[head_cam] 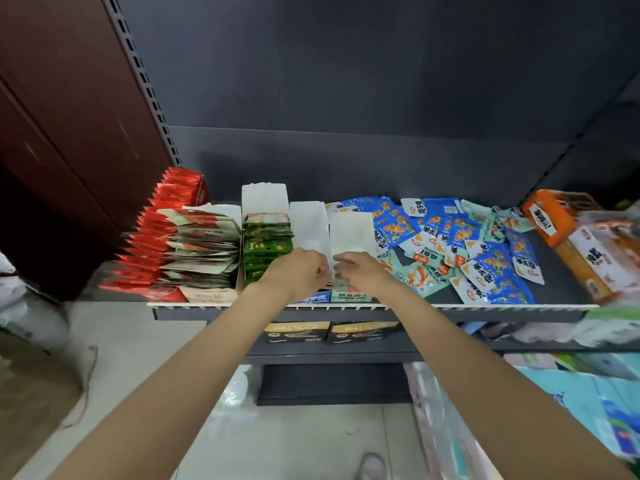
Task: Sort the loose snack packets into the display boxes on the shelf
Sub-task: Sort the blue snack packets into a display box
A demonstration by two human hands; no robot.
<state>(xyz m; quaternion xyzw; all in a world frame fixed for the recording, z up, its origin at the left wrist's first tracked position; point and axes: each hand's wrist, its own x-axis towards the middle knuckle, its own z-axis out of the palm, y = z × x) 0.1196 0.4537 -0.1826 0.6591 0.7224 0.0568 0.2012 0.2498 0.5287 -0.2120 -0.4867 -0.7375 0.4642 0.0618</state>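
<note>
dark metal shelf (554, 289); glossy foil packets (485, 258) heaped.

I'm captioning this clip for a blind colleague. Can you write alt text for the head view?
Both hands, left and right, meet over two white display boxes on a dark shelf. Loose blue and teal packets lie right; filled boxes of red and green packets stand left.

Two hands are in view: left hand (300, 271) and right hand (360, 273). Five display boxes (266, 206) stand on the shelf (554, 289). Loose packets (485, 251) form one pile, too overlapped to count; two dark boxes (296, 332) sit below.
</note>
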